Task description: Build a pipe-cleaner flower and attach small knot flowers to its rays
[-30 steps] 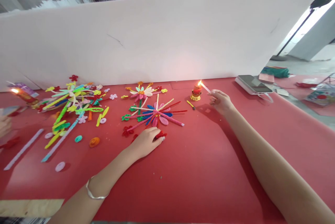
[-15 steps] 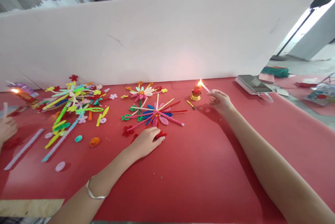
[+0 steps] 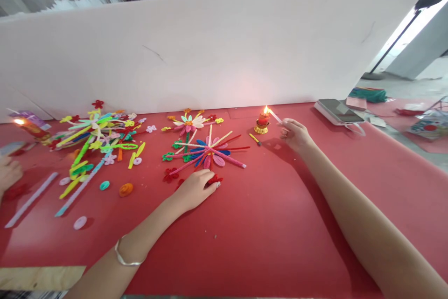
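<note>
My right hand (image 3: 296, 134) pinches a short whitish glue stick (image 3: 275, 116), its tip in the flame of a small red candle (image 3: 263, 119). The candle stands in a gold holder (image 3: 261, 128). My left hand (image 3: 196, 189) lies low on the red table, its fingers closed around a red fuzzy pipe-cleaner flower (image 3: 216, 179); part of the flower is hidden. Just beyond that hand lies a large pipe-cleaner flower (image 3: 210, 151) with pink and blue petals and long pink, red and cream stems. A yellow and black stub (image 3: 255, 139) rests before the candle.
Pipe-cleaner flowers and stems (image 3: 96, 131) are heaped at left, near a second lit candle (image 3: 31, 131). Another person's hand (image 3: 10, 173) is at the left edge. An orange coil (image 3: 126, 190) lies nearer. A phone on a white block (image 3: 339, 111) sits right; a white board (image 3: 217, 52) stands behind.
The other person's hand at the left edge has shifted, and the pale stick above it no longer shows. My two hands stay almost still, the glue stick's tip still in the flame.
</note>
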